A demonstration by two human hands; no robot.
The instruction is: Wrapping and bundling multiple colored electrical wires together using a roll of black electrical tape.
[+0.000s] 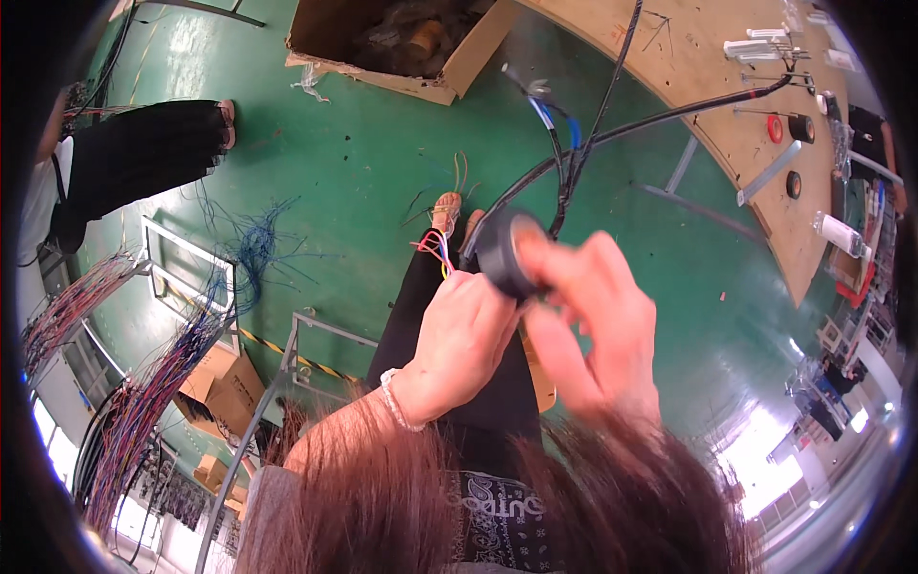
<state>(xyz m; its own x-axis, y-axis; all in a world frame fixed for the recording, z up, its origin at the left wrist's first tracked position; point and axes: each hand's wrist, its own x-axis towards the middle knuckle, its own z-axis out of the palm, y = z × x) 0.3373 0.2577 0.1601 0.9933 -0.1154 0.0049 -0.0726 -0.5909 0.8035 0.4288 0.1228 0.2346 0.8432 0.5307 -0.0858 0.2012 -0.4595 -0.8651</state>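
Cardboard box (382, 43), wooden workbench (727, 86), green floor (344, 172).

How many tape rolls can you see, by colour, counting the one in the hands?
Dark grey roll, held between the left hand and right hand: 1
Red rolls on the wooden board: 1
Black rolls on the wooden board: 2
Total: 4

Bright daylight, fisheye edges, blurred hands (535, 325)
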